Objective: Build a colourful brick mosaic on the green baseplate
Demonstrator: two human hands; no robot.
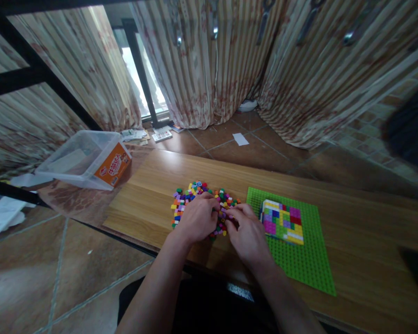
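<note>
A pile of small coloured toy building bricks is spread on the wooden table. My left hand rests over the middle of the pile, its fingers curled in; what they hold, if anything, is hidden. Close to its fingertips, my right hand reaches in at the pile's right edge, with thumb and fingers bent together near some purple bricks. Whether one is pinched there is too small to make out. Right of that hand, a multicoloured block of joined bricks sits on a green studded baseplate.
At the table's left end stands a clear plastic bin with an orange label. Striped curtains hang behind. Booklets and a white sheet lie on the tiled floor. A black metal frame crosses the left side.
</note>
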